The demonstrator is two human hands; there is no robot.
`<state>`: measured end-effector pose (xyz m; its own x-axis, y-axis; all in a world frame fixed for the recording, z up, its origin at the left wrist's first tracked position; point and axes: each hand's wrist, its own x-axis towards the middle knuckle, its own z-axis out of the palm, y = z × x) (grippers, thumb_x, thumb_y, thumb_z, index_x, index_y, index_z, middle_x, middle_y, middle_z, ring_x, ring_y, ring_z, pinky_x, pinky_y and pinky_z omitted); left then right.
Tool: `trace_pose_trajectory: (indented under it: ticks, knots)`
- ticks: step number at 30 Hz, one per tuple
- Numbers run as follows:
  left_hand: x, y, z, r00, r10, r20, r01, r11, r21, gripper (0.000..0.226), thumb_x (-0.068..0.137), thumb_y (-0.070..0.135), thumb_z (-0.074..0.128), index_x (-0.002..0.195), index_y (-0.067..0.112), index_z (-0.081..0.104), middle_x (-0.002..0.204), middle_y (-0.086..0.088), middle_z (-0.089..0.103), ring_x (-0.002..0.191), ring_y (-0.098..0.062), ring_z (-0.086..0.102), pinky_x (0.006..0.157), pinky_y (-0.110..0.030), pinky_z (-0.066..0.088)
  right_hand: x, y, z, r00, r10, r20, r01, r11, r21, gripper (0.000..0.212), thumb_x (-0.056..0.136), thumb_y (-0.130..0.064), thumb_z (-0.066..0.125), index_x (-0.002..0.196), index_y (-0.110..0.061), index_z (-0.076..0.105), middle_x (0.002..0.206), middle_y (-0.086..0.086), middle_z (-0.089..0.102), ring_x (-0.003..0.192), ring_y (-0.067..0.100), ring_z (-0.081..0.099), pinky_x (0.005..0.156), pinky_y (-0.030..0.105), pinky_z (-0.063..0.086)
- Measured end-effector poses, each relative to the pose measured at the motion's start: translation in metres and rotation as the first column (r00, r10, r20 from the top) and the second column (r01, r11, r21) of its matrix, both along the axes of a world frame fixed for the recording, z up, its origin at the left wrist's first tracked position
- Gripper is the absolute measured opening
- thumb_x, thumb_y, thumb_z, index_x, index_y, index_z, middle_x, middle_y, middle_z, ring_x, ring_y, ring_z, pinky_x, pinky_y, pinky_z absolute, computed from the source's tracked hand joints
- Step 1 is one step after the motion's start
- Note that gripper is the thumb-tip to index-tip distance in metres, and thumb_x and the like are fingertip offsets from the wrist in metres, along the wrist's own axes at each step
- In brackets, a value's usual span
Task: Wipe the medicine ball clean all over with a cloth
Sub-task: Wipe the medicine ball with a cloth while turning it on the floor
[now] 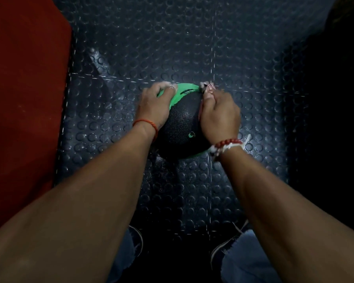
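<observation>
A black and green medicine ball (182,127) sits on the dark studded rubber floor (172,48) in front of me. My left hand (154,106) lies on the ball's upper left side, its fingers laid over the green part. My right hand (220,115) is on the ball's right side, with its fingers curled round a pale pinkish cloth (207,88) that it presses against the ball's far right edge. Only a small bunch of the cloth shows past the fingertips.
A red padded block (25,99) stands along the left of the floor. My two shoes (227,248) and jean legs are at the bottom edge. The right side of the view is dark.
</observation>
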<state>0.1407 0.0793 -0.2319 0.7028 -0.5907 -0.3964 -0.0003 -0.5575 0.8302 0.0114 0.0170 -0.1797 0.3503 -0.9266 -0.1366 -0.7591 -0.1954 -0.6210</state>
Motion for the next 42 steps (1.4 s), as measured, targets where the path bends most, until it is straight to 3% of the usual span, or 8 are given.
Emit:
trace_pose_trajectory:
  ticks: [4,8,13,18,23,28,35,42]
  knots:
    - [0.004,0.002,0.001,1.000,0.006,-0.013,-0.006,1.000,-0.008,0.030,0.076,0.055,0.051,0.097,0.040,0.066,0.123,0.000,0.064,0.113,-0.016,0.059,0.103,-0.035,0.046,0.006,0.034,-0.009,0.976,0.212,0.040,-0.200,0.958,-0.206,0.041,0.095,-0.031,0.037,0.126,-0.016,0.061,0.133,0.006,0.055,0.127,0.027,0.047,0.101,0.048,0.042]
    - [0.005,0.009,-0.003,1.000,-0.025,-0.007,0.025,0.999,-0.030,0.040,0.081,0.054,0.053,0.111,0.033,0.069,0.126,0.000,0.062,0.117,-0.013,0.057,0.106,-0.033,0.044,0.016,0.007,-0.007,0.945,0.322,-0.061,-0.328,0.924,-0.199,0.036,0.097,-0.031,0.040,0.121,-0.017,0.063,0.123,0.003,0.058,0.110,0.022,0.055,0.091,0.041,0.046]
    - [0.001,0.004,-0.001,1.000,-0.005,-0.028,0.004,1.000,-0.028,0.040,0.077,0.061,0.058,0.107,0.038,0.069,0.127,0.000,0.061,0.116,-0.012,0.058,0.102,-0.029,0.043,0.012,-0.019,-0.009,0.999,0.032,-0.002,-0.032,0.998,0.062,0.031,0.101,-0.034,0.038,0.077,-0.025,0.056,0.101,0.006,0.061,0.079,0.016,0.050,0.055,0.023,0.027]
    - [0.005,0.006,-0.003,0.999,-0.037,0.022,0.037,0.999,-0.014,0.057,0.071,0.068,0.048,0.114,0.037,0.069,0.128,-0.002,0.063,0.119,-0.015,0.058,0.108,-0.038,0.044,0.003,0.039,-0.010,0.977,0.205,0.060,-0.186,0.954,-0.234,0.040,0.094,-0.033,0.038,0.122,-0.018,0.063,0.131,0.003,0.056,0.123,0.026,0.050,0.097,0.047,0.044]
    - [0.003,0.014,-0.002,0.996,-0.087,0.038,0.088,0.996,-0.014,0.057,0.084,0.062,0.047,0.131,0.034,0.064,0.135,0.002,0.059,0.124,-0.012,0.054,0.111,-0.035,0.040,0.011,0.014,-0.011,0.939,0.344,-0.005,-0.335,0.908,-0.251,0.042,0.092,-0.036,0.039,0.120,-0.018,0.064,0.122,0.003,0.060,0.118,0.024,0.054,0.095,0.045,0.045]
    - [-0.001,0.013,-0.003,0.997,-0.049,0.052,0.050,0.998,-0.033,0.042,0.092,0.050,0.055,0.129,0.032,0.065,0.135,0.001,0.058,0.125,-0.014,0.053,0.109,-0.031,0.039,-0.001,-0.007,-0.013,0.996,-0.081,0.044,0.074,0.989,0.129,0.037,0.100,-0.038,0.038,0.117,-0.017,0.064,0.116,0.001,0.057,0.098,0.016,0.055,0.072,0.026,0.034]
    - [0.000,0.011,0.001,0.987,-0.131,0.094,0.130,0.991,0.015,0.052,0.087,0.055,0.048,0.132,0.032,0.062,0.137,0.000,0.057,0.127,-0.012,0.050,0.101,-0.020,0.032,0.008,0.031,-0.008,0.978,0.206,0.045,-0.192,0.958,-0.212,0.038,0.093,-0.032,0.039,0.121,-0.020,0.063,0.128,0.000,0.058,0.124,0.023,0.050,0.100,0.050,0.040]
    - [-0.003,0.012,0.000,1.000,-0.011,0.025,0.013,0.998,-0.057,0.034,0.095,0.041,0.059,0.126,0.028,0.067,0.134,-0.003,0.056,0.122,-0.014,0.053,0.107,-0.027,0.039,-0.007,-0.008,-0.013,0.987,-0.159,0.033,0.149,0.968,0.203,0.034,0.102,-0.036,0.036,0.083,-0.021,0.060,0.090,0.002,0.062,0.073,0.014,0.053,0.054,0.019,0.032]
